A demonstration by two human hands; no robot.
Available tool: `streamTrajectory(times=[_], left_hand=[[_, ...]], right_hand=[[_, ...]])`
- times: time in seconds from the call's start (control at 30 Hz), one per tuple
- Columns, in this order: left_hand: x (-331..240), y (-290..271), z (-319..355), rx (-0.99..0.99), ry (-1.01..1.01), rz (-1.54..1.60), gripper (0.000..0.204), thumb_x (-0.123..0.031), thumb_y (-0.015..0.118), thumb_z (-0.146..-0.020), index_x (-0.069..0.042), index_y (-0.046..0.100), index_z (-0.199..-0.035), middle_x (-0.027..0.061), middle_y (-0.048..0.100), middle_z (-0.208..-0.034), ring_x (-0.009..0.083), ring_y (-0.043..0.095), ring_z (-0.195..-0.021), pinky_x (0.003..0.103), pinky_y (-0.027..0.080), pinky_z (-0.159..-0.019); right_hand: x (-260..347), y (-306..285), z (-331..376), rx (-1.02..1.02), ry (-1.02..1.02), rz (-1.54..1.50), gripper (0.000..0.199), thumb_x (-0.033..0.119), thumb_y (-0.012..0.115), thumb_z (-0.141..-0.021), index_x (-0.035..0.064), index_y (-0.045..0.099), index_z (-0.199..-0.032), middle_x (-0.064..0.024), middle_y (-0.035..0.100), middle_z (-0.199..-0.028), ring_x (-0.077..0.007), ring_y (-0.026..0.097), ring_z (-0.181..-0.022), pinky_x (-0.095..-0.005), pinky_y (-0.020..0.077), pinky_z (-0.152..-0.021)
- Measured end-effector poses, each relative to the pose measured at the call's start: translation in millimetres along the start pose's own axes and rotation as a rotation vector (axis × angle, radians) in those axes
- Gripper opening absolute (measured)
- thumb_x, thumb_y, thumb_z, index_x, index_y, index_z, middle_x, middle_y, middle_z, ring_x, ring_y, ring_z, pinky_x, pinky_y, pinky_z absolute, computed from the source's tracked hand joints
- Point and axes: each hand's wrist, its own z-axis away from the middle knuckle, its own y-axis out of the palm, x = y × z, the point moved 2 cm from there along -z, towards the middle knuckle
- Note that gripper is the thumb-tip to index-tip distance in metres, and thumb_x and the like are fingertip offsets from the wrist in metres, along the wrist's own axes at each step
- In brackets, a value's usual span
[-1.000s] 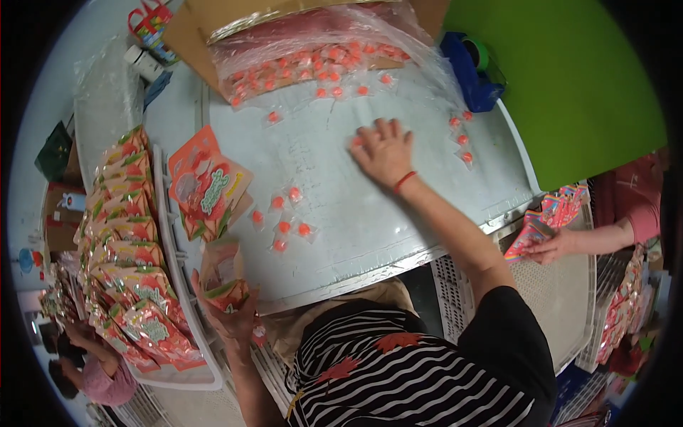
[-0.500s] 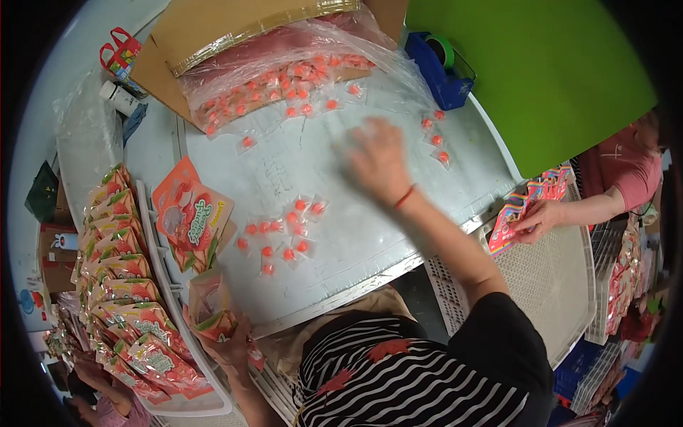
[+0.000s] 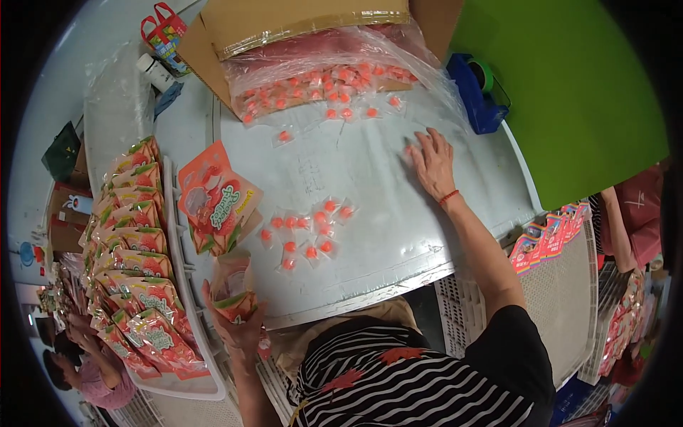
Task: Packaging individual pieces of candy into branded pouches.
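At the near edge of the white table, my left hand (image 3: 235,320) is wrapped round an open candy pouch (image 3: 233,285), its mouth gaping upward. My right hand (image 3: 432,167) lies on the right part of the table, palm down and fingers stretched. A hint of red shows by its fingertips; what lies beneath the palm is hidden. Individually wrapped red candies (image 3: 301,223) lie in a loose group between my hands. Beside the held pouch, flat pouches (image 3: 213,196) with red and green print rest on the table.
A cardboard box (image 3: 313,25) spills wrapped candies from its plastic liner at the back. A blue tape dispenser (image 3: 478,99) stands right of it. Filled pouches crowd a white tray (image 3: 213,384) at left. A co-worker's arm (image 3: 622,235) is by a crate (image 3: 562,299) at right.
My right hand has moved right, over where several loose candies lay; they no longer show there. The view has shifted left. The co-worker's hand has left the bright pouches on the crate.
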Motion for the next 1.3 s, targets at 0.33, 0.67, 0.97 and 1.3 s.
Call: streamTrajectory(times=[0.33, 0.67, 0.97, 1.3], left_hand=[[0.0, -2.9, 7.4, -0.019, -0.05, -0.051, 0.101, -0.004, 0.083, -0.057, 0.002, 0.024, -0.139, 0.0197, 0.038, -0.134, 0.0301, 0.046, -0.118, 0.037, 0.039, -0.099], [-0.4, -3.4, 3.6, -0.016, -0.006, -0.026, 0.1, -0.004, 0.085, -0.055, 0.003, 0.027, -0.136, 0.0184, 0.032, -0.141, 0.03, 0.047, -0.117, 0.038, 0.042, -0.097], [-3.9, 3.2, -5.8, 0.016, 0.034, 0.056, 0.103, -0.001, 0.084, -0.056, 0.0, 0.024, -0.14, 0.0161, 0.04, -0.133, 0.0284, 0.049, -0.114, 0.037, 0.042, -0.097], [8.5, -7.7, 6.3, 0.044, -0.176, 0.089, 0.104, 0.003, 0.082, -0.056, -0.002, 0.022, -0.141, 0.0155, 0.045, -0.127, 0.026, 0.048, -0.115, 0.035, 0.041, -0.098]], right_hand=[[22.4, 62.5, -96.5, 0.288, 0.226, 0.043, 0.054, 0.046, 0.06, -0.079, 0.0088, 0.054, -0.117, -0.0216, 0.048, -0.125, -0.039, 0.046, -0.115, -0.0476, 0.0369, -0.097], [-26.1, 36.8, -63.4, 0.366, -0.212, -0.172, 0.019, 0.011, 0.055, -0.076, 0.0063, 0.063, -0.093, -0.0147, 0.061, -0.097, -0.0318, 0.058, -0.093, -0.0361, 0.0456, -0.086], [-25.6, 33.0, -73.8, 0.284, -0.154, -0.272, 0.022, 0.01, 0.05, -0.087, 0.0029, 0.059, -0.105, -0.0162, 0.058, -0.111, -0.0338, 0.057, -0.1, -0.0363, 0.0457, -0.089], [-20.1, -16.3, -39.4, 0.489, 0.181, -0.745, 0.041, 0.031, 0.041, -0.096, 0.0027, 0.055, -0.121, -0.0164, 0.053, -0.126, -0.0298, 0.048, -0.12, -0.0338, 0.0327, -0.104]])
